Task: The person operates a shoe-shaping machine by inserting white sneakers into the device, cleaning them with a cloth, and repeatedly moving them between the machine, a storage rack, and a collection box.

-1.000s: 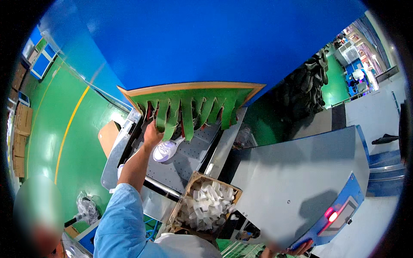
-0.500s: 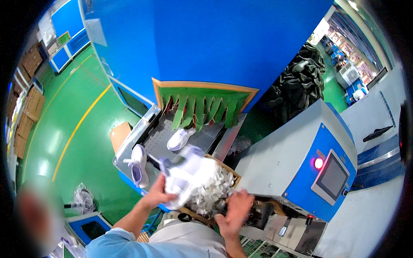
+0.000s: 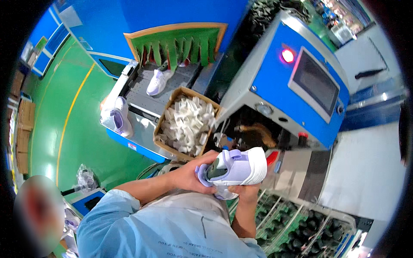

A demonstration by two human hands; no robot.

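A lavender and white sneaker (image 3: 246, 167) is held in front of my body, its toe toward the right. My left hand (image 3: 194, 177) is closed around its heel end. Underneath the front part, my right hand (image 3: 246, 191) grips it, with its fingers partly hidden. Something dark green fills the shoe's opening, and more white shows below the shoe; I cannot tell what that is. Beyond my hands stands a cardboard box (image 3: 171, 150) full of crumpled white pieces (image 3: 187, 124). One similar sneaker (image 3: 158, 82) rests on the conveyor (image 3: 140, 95), another sneaker (image 3: 121, 118) on the ledge to the left.
A green strip curtain (image 3: 172, 45) hangs over the opening of the blue machine. At right, a control box (image 3: 275, 81) has a lit red light and a screen (image 3: 314, 84). A wire rack (image 3: 297, 215) with dark rounded items stands below. Another person (image 3: 38, 215) is at the left edge.
The sneaker has come from above the box toward my body and to the right. My right hand, apart from it before, now grips it too. The head view has shifted.
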